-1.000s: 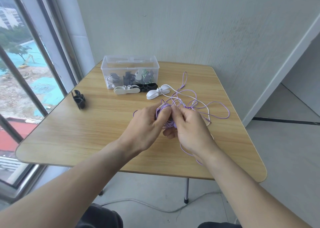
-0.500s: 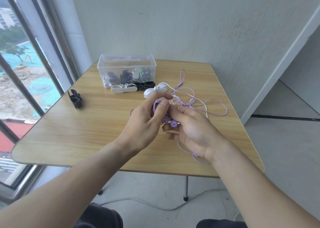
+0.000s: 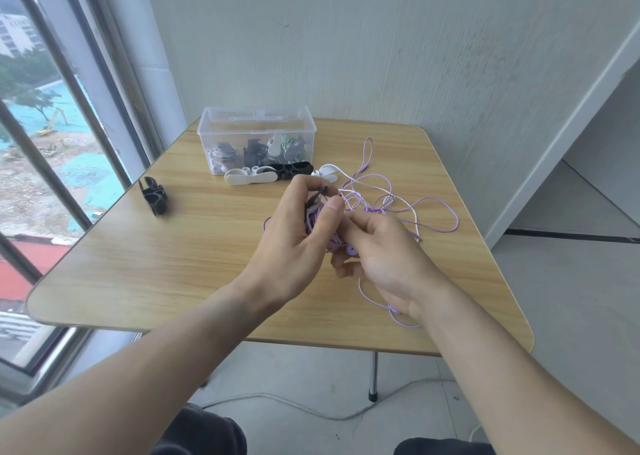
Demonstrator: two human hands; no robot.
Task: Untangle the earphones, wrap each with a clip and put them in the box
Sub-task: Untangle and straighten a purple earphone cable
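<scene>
Fingers (image 3: 331, 209) around purple earphones (image 3: 429, 212)

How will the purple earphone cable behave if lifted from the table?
Probably floppy: the purple earphone cable lies in loose, crossing loops. Likely to snag, since a white cable runs through them. Looks light; the left hand and right hand hold a bundle in fingertip grips.

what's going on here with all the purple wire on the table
A person is winding purple earphones. The left hand grips a coiled bundle of the cord, apparently with a dark clip, while the right hand pinches the cord beside it. Loose loops still trail over the wooden table. The clear box behind already holds wrapped sets, with spare clips lying in front of it.
</scene>
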